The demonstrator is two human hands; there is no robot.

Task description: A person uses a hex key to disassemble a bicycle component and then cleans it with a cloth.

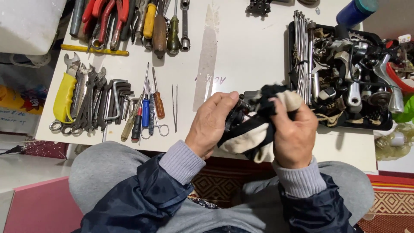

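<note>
Small black metal part, held above near desk edge, half wrapped in grimy white rag. Left hand clamped on part; right hand closed on rag. Left: wrenches, screwdrivers, tweezers. Right: black tray of metal parts.

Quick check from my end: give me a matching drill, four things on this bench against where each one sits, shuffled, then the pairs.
Things:
1. dirty rag
2. yellow-handled wrench
3. black parts tray
4. blue bottle

Places:
A. top right corner of the table
B. far left, beside the spanners
C. right side, filled with metal parts
D. gripped in the right hand, against a black part in the left hand

Pairs: 1-D, 2-B, 3-C, 4-A
</note>
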